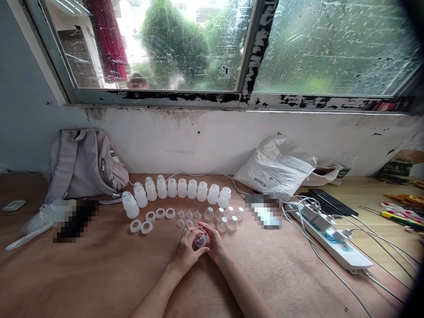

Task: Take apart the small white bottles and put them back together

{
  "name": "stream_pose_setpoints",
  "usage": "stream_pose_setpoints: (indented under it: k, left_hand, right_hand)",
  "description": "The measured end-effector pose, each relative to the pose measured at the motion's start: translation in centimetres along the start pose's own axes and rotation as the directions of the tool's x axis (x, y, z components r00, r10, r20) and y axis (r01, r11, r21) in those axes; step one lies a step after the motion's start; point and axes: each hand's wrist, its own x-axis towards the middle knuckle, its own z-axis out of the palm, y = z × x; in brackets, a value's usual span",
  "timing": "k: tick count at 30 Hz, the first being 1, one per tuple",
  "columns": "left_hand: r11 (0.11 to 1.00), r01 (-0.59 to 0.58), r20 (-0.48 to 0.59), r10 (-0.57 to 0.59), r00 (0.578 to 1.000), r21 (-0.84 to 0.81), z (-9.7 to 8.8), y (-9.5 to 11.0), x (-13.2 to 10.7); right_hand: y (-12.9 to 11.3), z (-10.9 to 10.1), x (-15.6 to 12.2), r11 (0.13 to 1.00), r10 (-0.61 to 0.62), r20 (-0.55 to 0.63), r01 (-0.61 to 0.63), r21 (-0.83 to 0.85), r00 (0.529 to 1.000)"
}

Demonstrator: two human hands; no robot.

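Observation:
Close to the table's middle, my left hand and my right hand meet around a small clear bottle nipple. Fingers of both hands are curled onto its sides; whether a ring is fitted to it I cannot tell. Just beyond them lie several clear nipples. Clear dome caps stand to the right of these. White screw rings lie to the left. A curved row of frosted baby bottles stands behind; the taller ones at the left have tops on.
At the back left a grey backpack leans by the wall, with a clear plastic bag before it. A silver padded bag lies back right. A white power strip with trailing cables and a dark phone occupy the right.

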Motion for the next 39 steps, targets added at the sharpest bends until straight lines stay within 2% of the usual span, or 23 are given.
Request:
stream_pose_setpoints:
  k: [3, 7, 10, 16, 22, 24, 27, 30, 33, 36, 39]
  left_hand:
    - [0.997, -0.073, 0.103, 0.071, 0.992, 0.015, -0.2, 0.6, -0.2]
    - [0.993, -0.110, 0.158, 0.103, 0.982, 0.037, -0.3, 0.8, -0.3]
    - [0.989, -0.136, 0.154, 0.125, 0.980, 0.061, -0.3, 0.6, -0.3]
    - [0.985, -0.115, 0.085, 0.104, 0.991, 0.130, -0.1, 0.2, -0.5]
    - [0.998, -0.067, 0.018, 0.066, 0.998, 0.019, -0.2, 0.1, -0.4]
    - [0.998, -0.009, -0.019, 0.008, 1.000, -0.060, -0.4, 0.1, -0.2]
    - [0.959, 0.152, -0.072, -0.174, 0.982, -0.237, -0.6, -0.2, 0.2]
    - [0.842, 0.261, -0.064, -0.328, 0.943, -0.472, -0.8, -0.6, 0.5]
    - [0.702, 0.308, 0.002, -0.400, 0.916, -0.642, -0.8, -0.6, 0.7]
    - [0.635, 0.359, 0.073, -0.431, 0.900, -0.684, -0.7, -0.2, 0.7]
    - [0.633, 0.381, 0.065, -0.464, 0.884, -0.674, -0.6, -0.1, 0.8]
  right_hand:
    - [-0.2, 0.0, -0.1, 0.983, 0.160, 0.000, -0.160, 0.090, 0.987]
    - [-0.5, 0.1, -0.3, 0.978, 0.180, -0.015, -0.177, 0.110, 0.984]
    - [-0.7, 0.3, -0.4, 0.979, 0.158, -0.010, -0.155, 0.134, 0.987]
    - [-0.8, 0.3, -0.3, 0.975, 0.139, 0.105, -0.155, 0.162, 0.985]
    - [-1.3, 0.0, -0.3, 0.977, 0.135, 0.104, -0.150, 0.153, 0.985]
    - [-1.5, -0.1, -0.3, 0.972, 0.149, 0.124, -0.168, 0.167, 0.981]
    - [-1.8, -0.1, -0.3, 0.960, 0.150, 0.175, -0.186, 0.209, 0.973]
    - [-1.8, 0.1, -0.6, 0.962, 0.121, 0.224, -0.170, 0.212, 0.967]
    - [-1.5, 0.6, -0.8, 0.976, 0.096, 0.221, -0.135, 0.168, 0.971]
    - [-1.1, 0.9, -0.9, 0.994, 0.063, 0.175, -0.078, 0.078, 0.983]
    - [-0.7, 0.9, -0.7, 0.999, 0.039, 0.136, -0.037, -0.020, 0.990]
